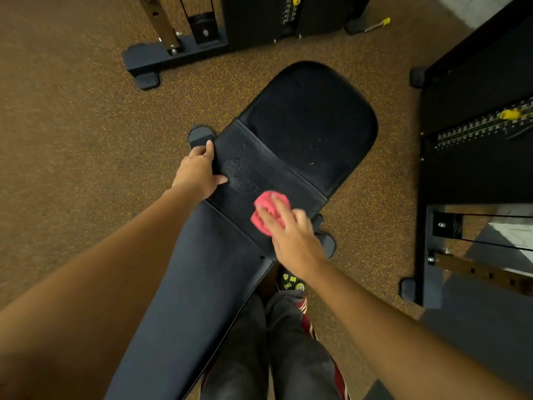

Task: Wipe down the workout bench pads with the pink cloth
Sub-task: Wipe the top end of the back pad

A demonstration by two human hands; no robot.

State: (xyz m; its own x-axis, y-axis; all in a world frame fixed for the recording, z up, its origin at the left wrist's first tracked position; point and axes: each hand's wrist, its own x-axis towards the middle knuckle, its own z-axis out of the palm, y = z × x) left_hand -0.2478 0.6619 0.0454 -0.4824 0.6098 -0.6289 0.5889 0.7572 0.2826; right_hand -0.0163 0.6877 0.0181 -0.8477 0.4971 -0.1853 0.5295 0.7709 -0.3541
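A black workout bench runs from the bottom left up to the centre, with a long back pad and a wide seat pad. A bunched pink cloth lies on the near band of the seat pad, where a damp smear shows. My right hand presses down on the cloth with its fingers spread over it. My left hand grips the left edge of the seat pad, thumb on top of the pad.
Speckled brown rubber floor surrounds the bench. A black machine base stands at the top. A weight stack with a yellow pin stands at the right. My legs in dark trousers are beside the bench at the bottom.
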